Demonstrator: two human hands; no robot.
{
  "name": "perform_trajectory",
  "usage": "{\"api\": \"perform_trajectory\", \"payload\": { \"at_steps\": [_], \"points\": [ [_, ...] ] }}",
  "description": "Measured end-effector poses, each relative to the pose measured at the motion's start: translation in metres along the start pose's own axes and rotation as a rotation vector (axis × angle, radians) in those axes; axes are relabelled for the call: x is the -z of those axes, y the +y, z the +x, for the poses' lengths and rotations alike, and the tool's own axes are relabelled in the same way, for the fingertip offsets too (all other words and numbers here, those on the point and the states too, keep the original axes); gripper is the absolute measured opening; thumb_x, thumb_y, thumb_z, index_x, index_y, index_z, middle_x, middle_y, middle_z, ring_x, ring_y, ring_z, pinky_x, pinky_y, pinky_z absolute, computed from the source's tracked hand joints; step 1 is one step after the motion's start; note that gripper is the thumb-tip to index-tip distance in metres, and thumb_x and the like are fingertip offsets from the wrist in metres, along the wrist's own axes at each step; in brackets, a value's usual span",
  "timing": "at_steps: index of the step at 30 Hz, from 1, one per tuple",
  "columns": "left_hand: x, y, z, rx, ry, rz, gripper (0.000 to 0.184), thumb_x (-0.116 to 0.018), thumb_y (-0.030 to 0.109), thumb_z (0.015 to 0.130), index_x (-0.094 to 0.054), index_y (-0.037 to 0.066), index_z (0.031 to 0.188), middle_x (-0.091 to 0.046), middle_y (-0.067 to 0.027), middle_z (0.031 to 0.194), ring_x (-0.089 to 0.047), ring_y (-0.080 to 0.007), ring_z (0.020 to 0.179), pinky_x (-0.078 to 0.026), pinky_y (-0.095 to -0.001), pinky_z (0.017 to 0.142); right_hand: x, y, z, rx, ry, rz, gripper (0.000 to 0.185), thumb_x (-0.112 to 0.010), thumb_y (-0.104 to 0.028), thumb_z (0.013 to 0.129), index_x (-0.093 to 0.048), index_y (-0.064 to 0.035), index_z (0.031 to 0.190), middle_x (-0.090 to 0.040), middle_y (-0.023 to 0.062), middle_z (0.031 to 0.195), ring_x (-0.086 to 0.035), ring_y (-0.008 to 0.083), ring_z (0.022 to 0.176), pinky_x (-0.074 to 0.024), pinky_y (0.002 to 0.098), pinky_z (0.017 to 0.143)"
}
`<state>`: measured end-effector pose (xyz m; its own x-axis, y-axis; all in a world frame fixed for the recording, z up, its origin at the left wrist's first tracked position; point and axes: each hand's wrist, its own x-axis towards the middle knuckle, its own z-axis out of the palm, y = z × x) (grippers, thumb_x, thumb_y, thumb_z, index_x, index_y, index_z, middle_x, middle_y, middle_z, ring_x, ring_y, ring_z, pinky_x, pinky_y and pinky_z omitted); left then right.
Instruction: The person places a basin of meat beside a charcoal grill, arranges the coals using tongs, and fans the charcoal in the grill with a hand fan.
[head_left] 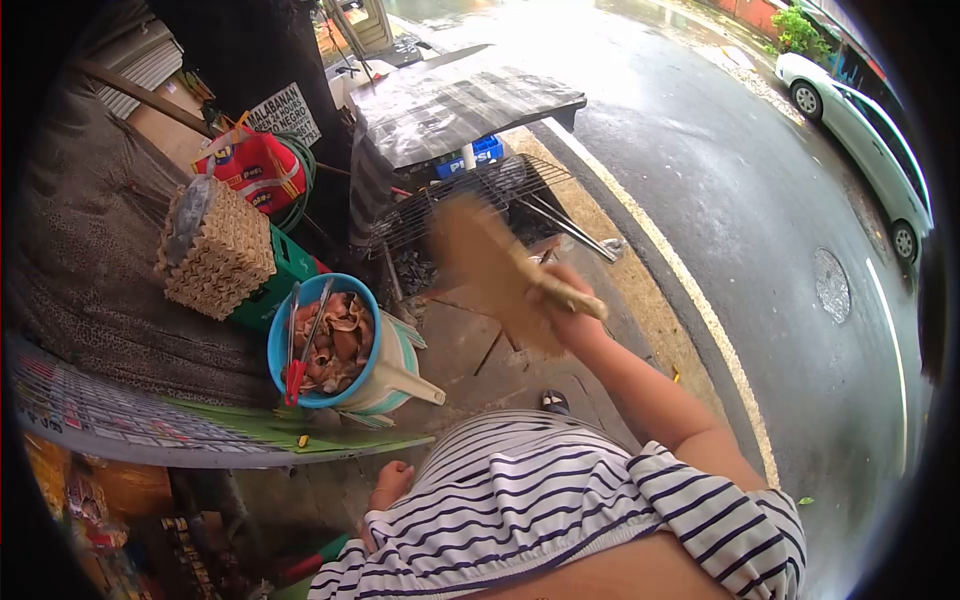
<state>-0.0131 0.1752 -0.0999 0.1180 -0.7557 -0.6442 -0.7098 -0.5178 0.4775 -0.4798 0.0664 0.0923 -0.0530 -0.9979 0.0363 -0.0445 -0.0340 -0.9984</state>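
My right hand (573,318) is closed around the handle of a tan hand fan (480,255), its broad blade blurred by motion. The fan is in front of a wire grill grate (540,178), and dark charcoal (412,270) lies under the grate. Low beside my striped shirt, my left hand (394,480) has its fingers curled in, with nothing visible in them. Left of the fan stands a blue basin (373,290) of raw meat pieces (340,345). Metal tongs with red ends (292,345) rest across the meat.
A white pitcher-like container (400,385) is below the basin. Stacked egg trays (215,250) sit on a green crate (292,258), near a red bag (265,175). A sheet-covered table (450,105) and a blue Pepsi crate (475,157) stand beyond the grill. The wet road (720,190) runs right, with a parked car (865,140).
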Motion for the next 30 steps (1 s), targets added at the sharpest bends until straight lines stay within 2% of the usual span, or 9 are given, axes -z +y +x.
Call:
{"api": "perform_trajectory", "payload": {
  "at_steps": [2, 6, 7, 10, 13, 17, 21, 25, 30],
  "points": [
    [-0.005, -0.024, 0.018, -0.043, 0.03, 0.14, 0.034, -0.068, 0.026, 0.08, -0.062, -0.001, 0.1, -0.067, -0.0137, 0.089, -0.064, -0.0207, 0.077, -0.052, -0.0337, 0.07, 0.002, -0.003, 0.011, -0.128, 0.148, -0.05, 0.034, -0.069, -0.009, 0.078, -0.059, -0.0049, 0.11, -0.064, 0.0097, 0.103, -0.062, 0.022, 0.097, -0.0508, 0.0339, 0.082],
    [0.004, -0.013, -0.005, -0.077, 0.043, -0.008, 0.036, -0.069, 0.029, 0.078, -0.063, 0.0, 0.098, -0.067, -0.0139, 0.088, -0.064, -0.0226, 0.08, -0.05, -0.0353, 0.074, -0.002, -0.019, -0.002, 0.367, -0.236, -0.274, 0.027, -0.062, -0.002, 0.082, -0.059, -0.0059, 0.109, -0.064, 0.0086, 0.099, -0.061, 0.0195, 0.09, -0.0501, 0.0308, 0.076],
    [0.007, -0.007, -0.013, -0.049, 0.039, -0.042, 0.035, -0.069, 0.029, 0.078, -0.063, 0.0, 0.097, -0.066, -0.0129, 0.085, -0.063, -0.0224, 0.078, -0.05, -0.0355, 0.072, 0.002, -0.017, 0.008, 0.092, -0.079, 0.015, 0.026, -0.063, -0.002, 0.082, -0.059, -0.0064, 0.107, -0.063, 0.0086, 0.098, -0.06, 0.0184, 0.091, -0.0486, 0.0306, 0.075],
    [0.003, -0.041, 0.008, -0.123, 0.084, 0.235, 0.031, -0.068, 0.026, 0.08, -0.062, -0.001, 0.096, -0.065, -0.0101, 0.081, -0.061, -0.0185, 0.068, -0.05, -0.0336, 0.063, 0.008, 0.011, 0.023, 0.052, 0.308, -0.12, 0.022, -0.065, -0.002, 0.082, -0.059, -0.006, 0.103, -0.063, 0.0064, 0.088, -0.06, 0.014, 0.083, -0.0489, 0.0282, 0.069],
    [0.006, -0.029, -0.006, -0.064, 0.085, 0.02, 0.031, -0.068, 0.026, 0.079, -0.062, 0.0, 0.095, -0.064, -0.0107, 0.078, -0.06, -0.0201, 0.068, -0.049, -0.0351, 0.065, -0.021, -0.045, -0.021, 0.344, -0.401, -0.104, 0.022, -0.062, -0.003, 0.084, -0.06, -0.0068, 0.105, -0.062, 0.0048, 0.087, -0.059, 0.0134, 0.076, -0.0474, 0.0244, 0.067],
    [0.009, -0.03, -0.017, 0.038, 0.025, 0.09, 0.03, -0.067, 0.026, 0.08, -0.062, 0.0, 0.094, -0.063, -0.011, 0.077, -0.059, -0.0213, 0.065, -0.049, -0.0348, 0.067, -0.017, -0.014, 0.001, 0.128, 0.193, -0.104, 0.03, -0.07, -0.006, 0.079, -0.06, -0.0064, 0.107, -0.063, 0.0064, 0.095, -0.061, 0.0166, 0.088, -0.05, 0.0282, 0.074],
    [0.007, -0.047, 0.007, -0.066, 0.03, 0.074, 0.032, -0.067, 0.026, 0.08, -0.063, 0.0, 0.098, -0.065, -0.013, 0.085, -0.061, -0.0223, 0.075, -0.05, -0.0351, 0.071, -0.03, -0.053, -0.028, 0.247, -0.506, -0.05, 0.024, -0.066, -0.003, 0.081, -0.06, -0.0039, 0.104, -0.064, 0.0083, 0.096, -0.061, 0.0171, 0.091, -0.0503, 0.0279, 0.076],
    [0.009, -0.043, 0.007, 0.008, -0.005, 0.017, 0.035, -0.068, 0.027, 0.079, -0.063, 0.0, 0.099, -0.066, -0.0132, 0.092, -0.062, -0.0233, 0.085, -0.049, -0.0353, 0.076, -0.011, -0.022, 0.004, 0.026, 0.102, 0.013, 0.029, -0.069, -0.006, 0.078, -0.06, -0.0042, 0.106, -0.062, 0.0098, 0.101, -0.062, 0.0202, 0.09, -0.0508, 0.0277, 0.077],
    [0.005, -0.053, 0.024, -0.125, 0.059, 0.081, 0.035, -0.069, 0.026, 0.077, -0.063, 0.0, 0.098, -0.066, -0.0141, 0.092, -0.063, -0.0248, 0.085, -0.049, -0.036, 0.077, -0.018, -0.027, -0.014, 0.166, -0.177, -0.168, 0.034, -0.073, -0.013, 0.077, -0.06, -0.0057, 0.107, -0.063, 0.0083, 0.098, -0.061, 0.02, 0.092, -0.0496, 0.0288, 0.078]
  ]
}}
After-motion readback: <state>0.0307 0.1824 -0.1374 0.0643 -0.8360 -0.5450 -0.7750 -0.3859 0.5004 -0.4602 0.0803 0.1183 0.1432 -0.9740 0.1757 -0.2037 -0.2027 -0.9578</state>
